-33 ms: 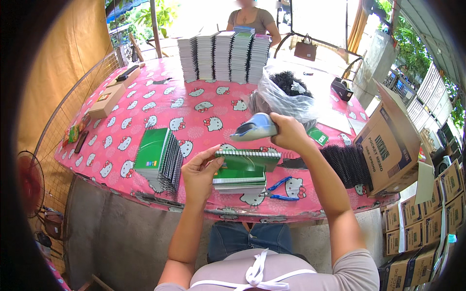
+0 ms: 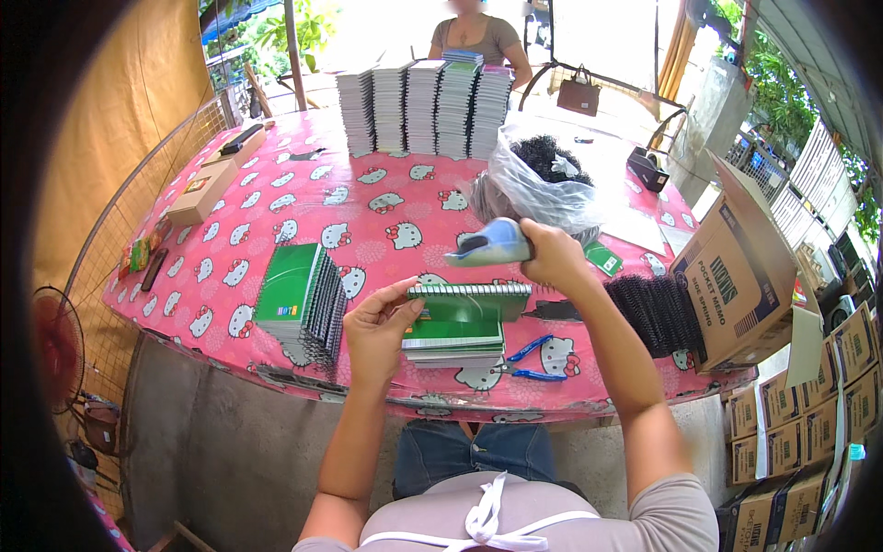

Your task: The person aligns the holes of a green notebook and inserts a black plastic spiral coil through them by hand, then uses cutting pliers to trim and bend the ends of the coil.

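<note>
— Doing what with the left hand [image 2: 379, 320]?

— Pinching a green spiral notebook [image 2: 471, 307] between thumb and fingers, at the left end of its coiled edge.

— Held where?

— Over a low stack of green-covered notebooks [image 2: 455, 356], near the worktop's front edge; touching or not, hard to tell.

— And with the right hand [image 2: 557, 258]?

— Gripping a rounded, pale-blue handheld tool [image 2: 493, 244] just above the notebook, with fingers curled round its right end.

— Nearby textures?

— Smooth blue-handled cutters [image 2: 531, 348], springy black coils [image 2: 651, 315], a crinkled clear plastic bag [image 2: 543, 210].

— And underneath?

— A worktop [image 2: 368, 248] in shiny pink, cat-patterned covering, above a grey concrete floor [image 2: 248, 442]. To the right, stacked brown cardboard boxes [image 2: 791, 414]. Across the worktop, another person [image 2: 474, 39] behind tall notebook piles [image 2: 423, 112].
</note>
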